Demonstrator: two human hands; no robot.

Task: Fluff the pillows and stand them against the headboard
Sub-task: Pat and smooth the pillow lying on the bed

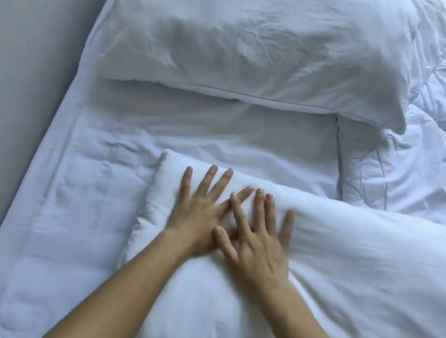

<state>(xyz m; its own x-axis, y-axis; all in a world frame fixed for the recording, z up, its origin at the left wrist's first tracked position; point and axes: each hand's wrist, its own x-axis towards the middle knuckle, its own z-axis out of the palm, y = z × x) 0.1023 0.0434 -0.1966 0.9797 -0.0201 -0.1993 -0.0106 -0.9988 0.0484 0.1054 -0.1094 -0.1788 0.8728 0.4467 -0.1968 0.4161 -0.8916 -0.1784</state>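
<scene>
Head view: left hand and right hand lie flat, fingers spread, no grip, overlapping on near pillow; far pillow flat beyond it; pressing may flatten filling, not fluff it.

A: Furniture present?
B: One bed, white sheet, white quilted duvet rumpled at right.
A: Surroundings?
B: Plain grey surface along the bed's left edge. Lighting: soft, even, cool.

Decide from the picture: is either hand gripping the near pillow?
No, the left hand and right hand both press flat on the near pillow, fingers straight and spread.
</scene>
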